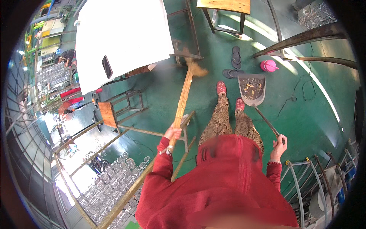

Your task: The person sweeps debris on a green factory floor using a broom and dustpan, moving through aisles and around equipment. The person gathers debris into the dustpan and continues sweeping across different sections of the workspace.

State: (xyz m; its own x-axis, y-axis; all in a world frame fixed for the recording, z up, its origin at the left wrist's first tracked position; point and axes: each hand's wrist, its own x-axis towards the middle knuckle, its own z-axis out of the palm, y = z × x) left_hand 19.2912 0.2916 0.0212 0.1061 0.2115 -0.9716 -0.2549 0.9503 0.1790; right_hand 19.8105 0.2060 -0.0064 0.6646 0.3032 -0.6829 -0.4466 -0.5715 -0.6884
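My left hand [172,132] is wrapped round the thick yellowish handle of a broom [183,97]. The broom slants away from me, and its tan bristles fan out near the floor beside the white-topped table; they look smeared by motion. In my right hand [279,147] is the thin dark handle of a long-handled dustpan [260,99]. Its grey pan rests on the floor just ahead of my right foot, with brownish scraps and dirt lying in it. Both hands are closed, well apart, on either side of my body.
A white-covered table [126,34] bears a dark phone [107,66]. Grey flip-flops [236,57] and a pink container [269,66] lie beyond the pan. A wooden stool [223,5] stands ahead. Metal frames [129,185] and many shiny metal parts [110,191] fill the left; a cable [293,98] crosses the green floor.
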